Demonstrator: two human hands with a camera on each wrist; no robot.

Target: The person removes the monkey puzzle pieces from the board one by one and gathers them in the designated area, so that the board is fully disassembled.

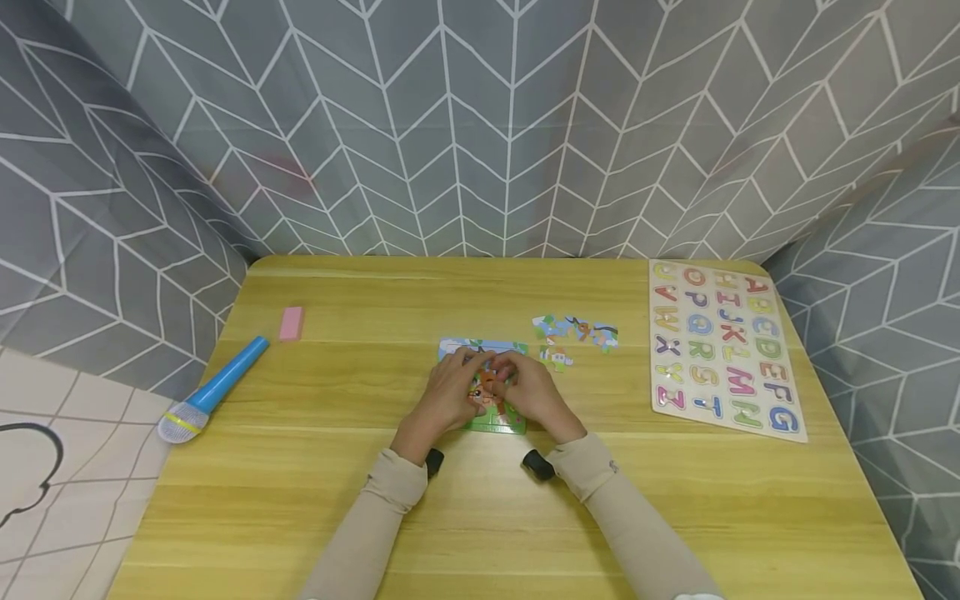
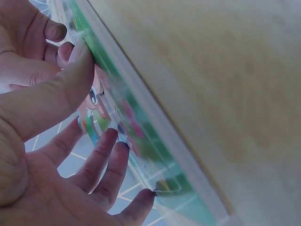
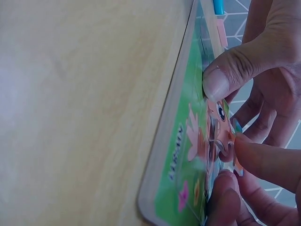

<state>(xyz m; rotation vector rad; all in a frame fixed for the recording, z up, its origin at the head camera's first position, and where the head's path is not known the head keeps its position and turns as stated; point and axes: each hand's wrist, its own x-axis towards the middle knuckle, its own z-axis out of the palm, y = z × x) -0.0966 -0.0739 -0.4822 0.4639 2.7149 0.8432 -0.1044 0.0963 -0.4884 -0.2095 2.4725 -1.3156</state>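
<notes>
A jigsaw puzzle (image 1: 498,417) in a green-bordered tray lies flat at the table's centre, with an orange cartoon animal in its picture. A puzzle piece (image 2: 88,123) stands tilted up from it. My left hand (image 1: 447,392) spreads over the tray's left half. Its thumb and index finger hold the piece from either side, while its other fingertips rest on the puzzle. From the right, my right hand (image 1: 531,392) pinches the same piece (image 3: 238,162) between bent thumb and finger. The hands hide much of the picture.
Several loose puzzle pieces (image 1: 581,329) lie behind and right of the tray. An alphabet board (image 1: 716,350) takes up the table's right side. At the left are a blue toy microphone (image 1: 217,385) and a pink block (image 1: 292,323). A patterned curtain (image 1: 480,150) hangs behind the table.
</notes>
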